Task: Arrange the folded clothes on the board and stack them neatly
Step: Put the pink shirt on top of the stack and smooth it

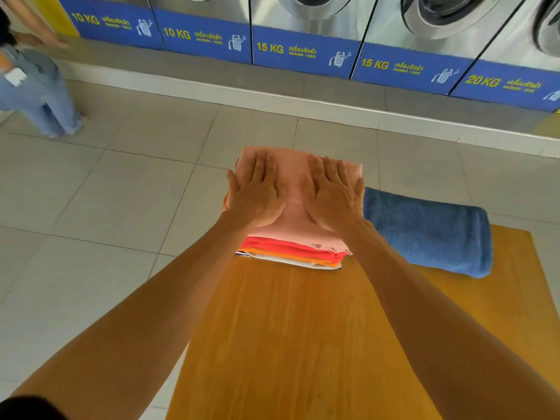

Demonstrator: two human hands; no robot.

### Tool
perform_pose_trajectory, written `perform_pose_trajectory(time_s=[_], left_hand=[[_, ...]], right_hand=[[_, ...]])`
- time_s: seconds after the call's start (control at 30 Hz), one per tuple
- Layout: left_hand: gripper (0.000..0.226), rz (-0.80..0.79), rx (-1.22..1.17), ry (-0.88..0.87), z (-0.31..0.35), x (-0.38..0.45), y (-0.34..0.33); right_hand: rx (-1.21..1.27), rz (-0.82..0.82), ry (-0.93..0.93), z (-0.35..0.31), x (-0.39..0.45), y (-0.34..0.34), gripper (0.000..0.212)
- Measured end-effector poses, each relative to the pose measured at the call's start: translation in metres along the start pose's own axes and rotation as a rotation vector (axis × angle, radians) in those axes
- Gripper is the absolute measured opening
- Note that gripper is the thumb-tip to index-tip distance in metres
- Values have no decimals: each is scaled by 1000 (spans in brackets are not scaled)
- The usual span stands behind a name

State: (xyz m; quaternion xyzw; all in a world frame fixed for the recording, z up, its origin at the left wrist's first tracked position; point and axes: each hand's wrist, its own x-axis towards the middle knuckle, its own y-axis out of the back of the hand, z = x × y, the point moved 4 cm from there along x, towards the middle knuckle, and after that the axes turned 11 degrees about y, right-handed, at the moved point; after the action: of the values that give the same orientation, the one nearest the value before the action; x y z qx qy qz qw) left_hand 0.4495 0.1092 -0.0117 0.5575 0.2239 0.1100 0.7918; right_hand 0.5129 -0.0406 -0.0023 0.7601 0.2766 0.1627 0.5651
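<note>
A stack of folded clothes stands at the far end of the wooden board (288, 328). Its top piece is a pale pink garment (295, 192); under it lie a red piece (291, 245), an orange one and a white one. My left hand (257, 195) lies flat on the left half of the pink garment, fingers straight and spread. My right hand (333, 195) presses flat on the right half in the same way. A folded blue towel (430, 234) lies on the board just right of the stack.
The board stands over a pale tiled floor (106, 192). A row of washing machines (303, 40) with blue labels lines the far wall behind a raised step. Another person in jeans (36, 89) stands at the far left.
</note>
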Motion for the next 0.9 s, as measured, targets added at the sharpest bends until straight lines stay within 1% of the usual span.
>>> perform_pose_trajectory(time_s=[0.07, 0.13, 0.17, 0.2, 0.23, 0.27, 0.3, 0.4, 0.47, 0.53, 0.67, 0.7, 0.77, 0.8, 0.83, 0.87, 0.9], left_hand=[[67, 32, -84, 60, -2, -2, 12], [72, 100, -319, 233, -12, -7, 25], [76, 82, -467, 352, -20, -8, 28], [82, 15, -604, 464, -28, -10, 29], [91, -86, -701, 541, -33, -12, 28], [98, -174, -758, 572, -34, -16, 28], [105, -223, -806, 573, -35, -19, 31], [119, -277, -882, 585, -37, -18, 35], [121, -301, -813, 584, -37, -17, 33], [115, -302, -727, 557, -35, -16, 32], [116, -298, -587, 555, -37, -12, 34], [116, -311, -613, 556, -40, -10, 35], [116, -386, -813, 558, -47, -8, 35], [114, -428, -929, 561, -49, -8, 35], [112, -450, -989, 559, -51, -9, 38], [107, -418, -980, 561, -51, -10, 41], [97, -313, -895, 559, -53, -8, 45]], right_hand=[[4, -35, -5, 2, -6, 8, 66], [-15, 10, -53, 1, -18, 9, 66], [-24, 36, -69, -2, -23, 7, 65], [-32, 51, -71, -5, -25, 4, 64], [-35, 53, -64, -7, -24, 2, 64], [-31, 43, -53, -7, -20, 1, 64], [-19, 25, -47, -6, -16, 1, 64], [27, 19, -54, 3, -15, -1, 63], [31, 46, -42, 1, -19, -6, 63], [50, 47, -41, -2, -19, -7, 63], [-8, -10, -33, -2, -12, 0, 64], [3, -41, -25, 0, -10, 4, 65], [42, -95, -3, 3, -9, 14, 67], [47, -85, 7, 5, -10, 21, 66], [52, -31, 6, 8, -13, 30, 64], [62, 53, -11, 12, -18, 39, 61], [71, 136, -36, 16, -25, 46, 58]])
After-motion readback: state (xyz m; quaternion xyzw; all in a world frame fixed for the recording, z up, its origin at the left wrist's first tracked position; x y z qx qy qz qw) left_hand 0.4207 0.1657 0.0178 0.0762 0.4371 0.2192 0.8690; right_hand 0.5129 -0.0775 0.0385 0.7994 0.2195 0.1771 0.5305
